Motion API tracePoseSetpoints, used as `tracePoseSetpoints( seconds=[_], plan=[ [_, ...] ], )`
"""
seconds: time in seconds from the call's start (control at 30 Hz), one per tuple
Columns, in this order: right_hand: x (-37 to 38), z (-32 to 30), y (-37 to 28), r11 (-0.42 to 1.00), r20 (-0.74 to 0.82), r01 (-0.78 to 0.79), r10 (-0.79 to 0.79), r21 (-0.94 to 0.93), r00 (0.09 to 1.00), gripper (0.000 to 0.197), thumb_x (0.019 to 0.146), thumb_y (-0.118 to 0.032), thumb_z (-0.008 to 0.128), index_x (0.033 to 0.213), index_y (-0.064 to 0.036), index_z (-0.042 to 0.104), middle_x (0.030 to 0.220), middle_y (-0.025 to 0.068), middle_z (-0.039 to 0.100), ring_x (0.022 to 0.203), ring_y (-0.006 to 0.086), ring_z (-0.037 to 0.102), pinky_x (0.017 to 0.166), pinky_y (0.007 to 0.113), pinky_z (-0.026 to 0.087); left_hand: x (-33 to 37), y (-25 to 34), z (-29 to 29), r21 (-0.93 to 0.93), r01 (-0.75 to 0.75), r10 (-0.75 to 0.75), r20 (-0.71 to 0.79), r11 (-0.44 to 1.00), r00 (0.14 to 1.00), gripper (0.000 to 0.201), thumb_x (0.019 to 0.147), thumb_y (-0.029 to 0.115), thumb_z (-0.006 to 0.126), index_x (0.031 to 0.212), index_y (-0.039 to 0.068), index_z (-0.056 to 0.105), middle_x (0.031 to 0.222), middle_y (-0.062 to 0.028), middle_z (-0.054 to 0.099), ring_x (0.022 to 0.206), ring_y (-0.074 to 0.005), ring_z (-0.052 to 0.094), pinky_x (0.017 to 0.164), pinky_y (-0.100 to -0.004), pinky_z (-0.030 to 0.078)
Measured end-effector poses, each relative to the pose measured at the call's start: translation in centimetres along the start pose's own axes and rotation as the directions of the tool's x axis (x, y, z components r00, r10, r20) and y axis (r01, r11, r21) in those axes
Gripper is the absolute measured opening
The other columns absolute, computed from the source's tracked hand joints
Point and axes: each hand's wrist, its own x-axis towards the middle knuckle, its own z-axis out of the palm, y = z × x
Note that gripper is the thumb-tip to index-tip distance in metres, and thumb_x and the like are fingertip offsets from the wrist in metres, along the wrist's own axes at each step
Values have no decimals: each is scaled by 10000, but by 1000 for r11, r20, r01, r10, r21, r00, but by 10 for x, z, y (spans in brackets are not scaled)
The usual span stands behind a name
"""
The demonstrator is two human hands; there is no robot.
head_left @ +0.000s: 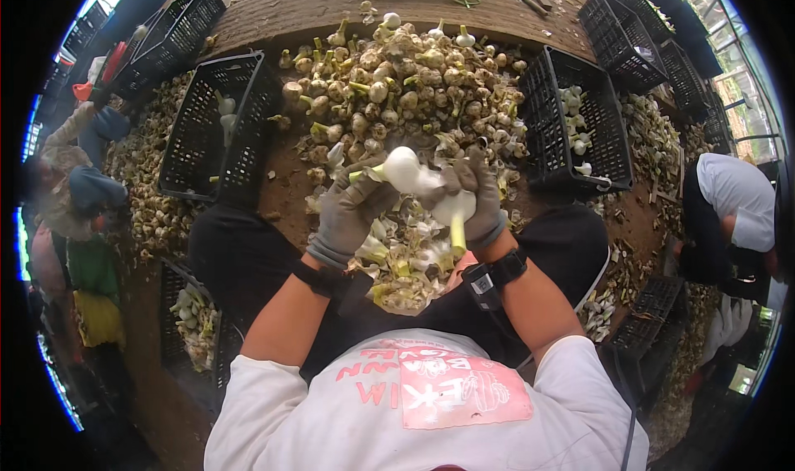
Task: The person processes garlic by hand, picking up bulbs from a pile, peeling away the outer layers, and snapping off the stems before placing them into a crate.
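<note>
My left hand (346, 218), in a grey work glove, is closed on the pale green stem of a peeled white garlic bulb (402, 165). In my gloved right hand (489, 191) is a second white garlic bulb (455, 209), its stem pointing down toward my lap. The fingers of both hands come close together, and a blurred whitish patch shows between them. Just beyond lies a big heap of unpeeled garlic bulbs (406, 82) with brown, dirty skins. Loose papery peelings (402, 264) are gathered beneath my hands, between my legs.
A black plastic crate (178, 152) with a few white bulbs stands at the left. Another black crate (598, 179), at the right, holds several peeled bulbs. Behind the heap runs a wooden board (306, 12). Other people sit at both sides, one in a white top (737, 191) at the right.
</note>
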Motion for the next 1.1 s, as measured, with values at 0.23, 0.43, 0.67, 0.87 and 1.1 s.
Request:
tracePoseSetpoints(
  seconds=[0.23, 0.43, 0.67, 0.87, 1.1],
  plan=[
    [6, -2, -3, 99, -188, -166, -274, -981, 943, 444, 884, -506, 568, 840, -64, 567, 770, 62, 575, 714, 173, 544, 653, 366, 460, 7, 4, -15, 213, -27, 61, -151, 977, 987, 201, 914, 149, 586, 1072, 28, 562, 991, -126, 651, 872, -216, 663, 766, -328, 559],
    [16, -14, 16, 105, -205, -176, -527, -979, 825, 425, 931, -414, 514, 818, -19, 619, 696, 103, 628, 607, 186, 600, 573, 335, 474, 5, -8, -26, 493, -141, 128, 59, 859, 990, 220, 921, 140, 577, 1118, 45, 549, 1003, -125, 652, 871, -214, 664, 732, -321, 570],
    [23, -37, 6, 572, -479, -51, -632, -819, 609, 443, 978, -431, 389, 874, -36, 563, 810, 124, 648, 661, 197, 641, 577, 328, 543, 7, -9, -35, 2, 191, -187, 201, 982, 962, 243, 906, 133, 585, 1132, 63, 534, 1189, -113, 577, 1079, -221, 587, 914, -368, 510],
    [20, -20, 36, 536, -486, -246, -366, -807, 794, 319, 982, -304, 432, 928, -32, 588, 824, 64, 618, 791, 144, 604, 714, 291, 503, -21, 8, -25, 253, 200, -220, 53, 947, 974, 234, 865, 86, 646, 1081, 56, 563, 1080, -62, 585, 983, -168, 595, 880, -326, 523],
    [-7, -60, 51, -450, -399, -330, 65, -830, 914, 350, 872, -174, 534, 1220, -130, 532, 975, 156, 645, 921, 287, 617, 810, 369, 477, -26, 170, -85, 543, -461, 678, -311, 702, 666, 280, 918, 196, 559, 1141, 27, 576, 1124, -121, 610, 910, -215, 652, 737, -347, 587]
  ],
)
